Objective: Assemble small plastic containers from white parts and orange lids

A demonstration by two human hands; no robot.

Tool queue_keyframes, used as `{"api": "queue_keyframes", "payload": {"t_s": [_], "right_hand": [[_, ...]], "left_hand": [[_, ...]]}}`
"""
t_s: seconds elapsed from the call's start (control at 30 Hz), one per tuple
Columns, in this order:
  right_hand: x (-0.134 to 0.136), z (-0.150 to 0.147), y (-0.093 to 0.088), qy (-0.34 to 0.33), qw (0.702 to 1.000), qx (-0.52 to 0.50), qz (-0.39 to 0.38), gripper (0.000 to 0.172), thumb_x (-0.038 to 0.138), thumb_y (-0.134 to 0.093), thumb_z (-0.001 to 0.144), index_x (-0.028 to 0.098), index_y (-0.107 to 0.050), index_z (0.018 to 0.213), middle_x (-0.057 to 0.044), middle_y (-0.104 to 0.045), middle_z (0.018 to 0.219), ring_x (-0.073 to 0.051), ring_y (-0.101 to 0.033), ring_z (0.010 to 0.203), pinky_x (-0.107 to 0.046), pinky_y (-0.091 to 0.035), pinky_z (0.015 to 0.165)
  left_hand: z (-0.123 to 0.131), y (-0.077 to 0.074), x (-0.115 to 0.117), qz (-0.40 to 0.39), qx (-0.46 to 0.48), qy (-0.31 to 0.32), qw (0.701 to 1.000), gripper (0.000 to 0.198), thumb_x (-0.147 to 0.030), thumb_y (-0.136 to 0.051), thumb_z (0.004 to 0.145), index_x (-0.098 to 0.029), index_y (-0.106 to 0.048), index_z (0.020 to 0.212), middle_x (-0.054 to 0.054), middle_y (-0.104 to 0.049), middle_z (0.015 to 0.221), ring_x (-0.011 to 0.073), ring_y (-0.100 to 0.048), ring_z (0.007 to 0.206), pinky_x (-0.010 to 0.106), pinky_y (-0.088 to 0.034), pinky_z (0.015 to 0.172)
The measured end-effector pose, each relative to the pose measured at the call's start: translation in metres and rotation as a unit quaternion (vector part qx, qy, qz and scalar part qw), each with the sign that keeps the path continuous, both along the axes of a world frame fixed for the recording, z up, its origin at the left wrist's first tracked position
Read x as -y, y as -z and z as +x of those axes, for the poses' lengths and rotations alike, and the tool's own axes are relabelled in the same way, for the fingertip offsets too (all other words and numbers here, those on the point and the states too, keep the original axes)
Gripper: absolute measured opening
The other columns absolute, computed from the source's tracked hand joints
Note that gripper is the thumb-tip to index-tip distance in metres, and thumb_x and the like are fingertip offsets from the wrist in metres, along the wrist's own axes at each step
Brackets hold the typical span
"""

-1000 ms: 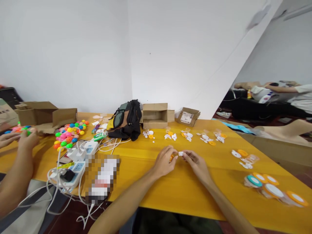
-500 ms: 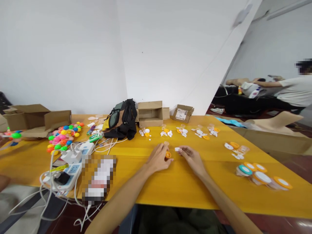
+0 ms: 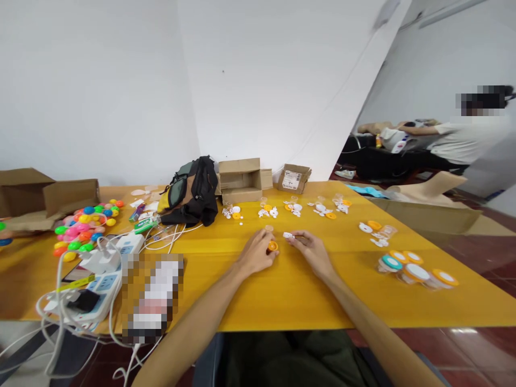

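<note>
My left hand (image 3: 258, 253) is closed around a small round orange plastic piece (image 3: 273, 246) with a hollow middle, low over the table. Just beyond its fingertips is a pale, see-through round piece (image 3: 269, 229); I cannot tell whether the fingers touch it. To the right, my right hand (image 3: 312, 251) pinches a small white plastic piece (image 3: 288, 235) between thumb and fingertips. A short gap separates the two held pieces. Farther off lie small groups of white and orange plastic parts (image 3: 268, 210) with clear cups.
Lidded clear containers (image 3: 416, 273) stand at the right. Colourful plastic balls (image 3: 84, 228), a power strip (image 3: 108, 279) with cables and a pixelated phone (image 3: 155, 298) lie left. A backpack (image 3: 193, 191) and cardboard boxes (image 3: 241, 180) line the wall. Another person (image 3: 463, 140) sits back right.
The whole view has shifted, so things appear farther left and slightly higher. Both hands keep their holds, and the white piece in my right hand is turned a little.
</note>
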State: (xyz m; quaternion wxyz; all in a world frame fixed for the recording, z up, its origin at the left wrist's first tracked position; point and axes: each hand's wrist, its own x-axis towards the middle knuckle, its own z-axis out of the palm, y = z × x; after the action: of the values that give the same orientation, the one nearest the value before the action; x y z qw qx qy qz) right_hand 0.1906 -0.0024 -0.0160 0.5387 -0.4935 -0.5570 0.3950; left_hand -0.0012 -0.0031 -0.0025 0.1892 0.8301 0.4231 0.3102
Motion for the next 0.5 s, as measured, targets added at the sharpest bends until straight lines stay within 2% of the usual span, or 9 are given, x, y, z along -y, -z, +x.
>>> {"api": "queue_keyframes", "payload": {"t_s": [0.17, 0.5], "right_hand": [[0.0003, -0.0001, -0.001, -0.005, 1.0, 0.001, -0.017, 0.053, 0.071, -0.076, 0.055, 0.025, -0.064, 0.078, -0.005, -0.076, 0.08, -0.028, -0.072, 0.083, -0.041, -0.058, 0.079], [-0.0007, -0.0002, 0.0015, -0.002, 1.0, 0.001, -0.002, 0.05, 0.067, -0.078, 0.055, 0.023, -0.066, 0.076, -0.005, -0.074, 0.078, -0.024, -0.07, 0.075, -0.038, -0.058, 0.073]], "left_hand": [[0.0009, 0.0011, -0.0006, 0.003, 0.009, -0.001, 1.0, 0.018, -0.019, -0.062, 0.079, -0.023, -0.061, 0.096, 0.007, -0.061, 0.103, 0.0259, -0.057, 0.102, 0.036, -0.047, 0.093], [0.0033, -0.0027, -0.0003, -0.013, -0.003, -0.014, 1.0, 0.018, -0.018, -0.063, 0.077, -0.022, -0.061, 0.094, 0.009, -0.062, 0.103, 0.0269, -0.058, 0.102, 0.037, -0.047, 0.093]]}}
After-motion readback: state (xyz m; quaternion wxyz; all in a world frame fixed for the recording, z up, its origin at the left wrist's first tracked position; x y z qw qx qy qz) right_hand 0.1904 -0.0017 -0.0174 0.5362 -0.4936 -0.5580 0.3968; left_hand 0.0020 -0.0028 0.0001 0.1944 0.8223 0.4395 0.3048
